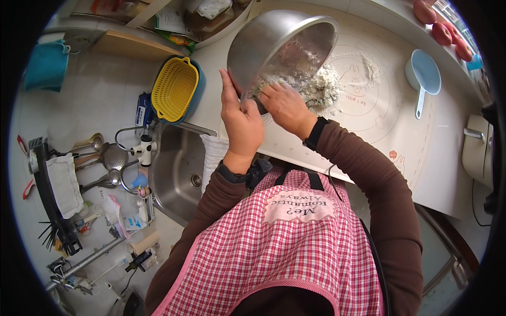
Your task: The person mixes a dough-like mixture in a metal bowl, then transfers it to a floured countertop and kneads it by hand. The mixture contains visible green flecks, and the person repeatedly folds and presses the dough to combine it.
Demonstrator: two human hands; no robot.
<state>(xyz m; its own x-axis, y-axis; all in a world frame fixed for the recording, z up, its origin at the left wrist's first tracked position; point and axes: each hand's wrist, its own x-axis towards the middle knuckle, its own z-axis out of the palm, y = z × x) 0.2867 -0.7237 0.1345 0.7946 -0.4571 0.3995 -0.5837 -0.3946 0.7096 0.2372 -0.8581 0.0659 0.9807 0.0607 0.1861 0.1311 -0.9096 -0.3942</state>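
Observation:
A stainless steel mixing bowl [253, 43] is tipped on its side above a pale printed pastry mat [379, 130], its mouth facing right. My left hand [242, 118] grips the bowl's near side, thumb by the rim. At the bowl's mouth, the fingers of my right hand [285, 103] press into crumbly floury dough; whether they hold any of it is hidden. A heap of shaggy flour dough [322, 89] lies on the mat just right of the bowl. Loose flour [371, 69] is scattered farther right on the mat.
A light blue long-handled scoop [425, 75] stands at the right. Left of the mat are a yellow colander [176, 91] in a blue basin and a steel sink [174, 170] with a white cloth [213, 156] over its edge. Red apples [442, 33] sit on the far-right ledge.

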